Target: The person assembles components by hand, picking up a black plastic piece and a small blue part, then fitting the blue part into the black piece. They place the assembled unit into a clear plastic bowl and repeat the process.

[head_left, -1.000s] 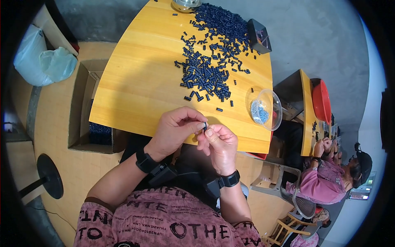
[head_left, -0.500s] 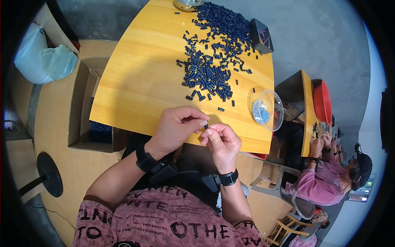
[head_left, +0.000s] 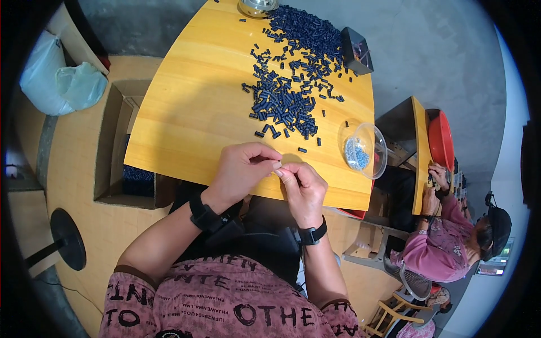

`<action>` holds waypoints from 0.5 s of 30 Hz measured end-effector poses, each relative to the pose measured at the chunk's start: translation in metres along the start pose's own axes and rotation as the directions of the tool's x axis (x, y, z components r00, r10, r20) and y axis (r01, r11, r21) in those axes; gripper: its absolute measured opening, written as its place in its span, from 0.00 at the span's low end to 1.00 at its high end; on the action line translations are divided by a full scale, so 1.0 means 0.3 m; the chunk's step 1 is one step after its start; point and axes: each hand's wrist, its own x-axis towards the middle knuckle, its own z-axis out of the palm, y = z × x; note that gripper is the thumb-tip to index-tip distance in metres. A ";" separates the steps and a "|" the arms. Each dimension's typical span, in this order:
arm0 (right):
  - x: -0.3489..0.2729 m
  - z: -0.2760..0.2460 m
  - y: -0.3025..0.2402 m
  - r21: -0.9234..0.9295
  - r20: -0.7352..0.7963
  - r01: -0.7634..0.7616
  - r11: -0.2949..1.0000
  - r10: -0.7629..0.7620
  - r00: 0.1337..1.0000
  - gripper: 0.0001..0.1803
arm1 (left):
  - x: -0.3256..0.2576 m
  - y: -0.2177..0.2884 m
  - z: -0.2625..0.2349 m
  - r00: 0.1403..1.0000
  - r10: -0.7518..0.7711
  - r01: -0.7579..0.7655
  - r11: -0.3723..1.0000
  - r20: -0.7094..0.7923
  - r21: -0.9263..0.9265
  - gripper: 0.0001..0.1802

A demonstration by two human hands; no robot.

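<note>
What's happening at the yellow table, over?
Left hand, right hand: both pinching, tips together; any piece between them hidden. Small dark parts scattered beyond them on the yellow table. Transparent tub off right, not in the way.

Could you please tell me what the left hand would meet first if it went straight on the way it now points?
Most likely the right hand: the left hand points across toward its fingertips, which look very close or touching, though depth is unclear.
</note>
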 end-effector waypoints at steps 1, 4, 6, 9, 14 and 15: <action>0.010 0.002 0.002 0.000 0.000 0.001 1.000 -0.001 1.000 0.05 | 0.004 -0.007 -0.002 0.999 0.041 -0.041 0.998 0.001 0.037 0.07; 0.032 0.004 0.016 -0.058 0.023 0.061 0.996 -0.060 0.998 0.05 | 0.020 -0.026 -0.003 0.974 0.227 -0.216 0.942 -0.013 0.257 0.06; 0.045 -0.005 0.024 -0.132 0.033 0.125 0.983 -0.122 0.992 0.06 | 0.025 -0.017 0.010 0.949 0.315 -0.295 0.892 -0.002 0.343 0.07; 0.057 0.000 0.030 -0.144 0.056 0.102 0.984 -0.095 0.994 0.06 | 0.035 -0.025 0.017 0.888 0.459 -0.414 0.782 0.018 0.466 0.08; 0.076 -0.041 0.039 0.035 0.182 -0.096 0.995 0.088 0.979 0.05 | 0.029 -0.023 0.031 0.791 0.607 -0.532 0.624 0.075 0.573 0.10; 0.081 -0.049 0.043 0.129 0.239 -0.188 0.974 0.154 0.959 0.05 | 0.027 -0.020 0.027 0.796 0.596 -0.530 0.603 0.105 0.597 0.10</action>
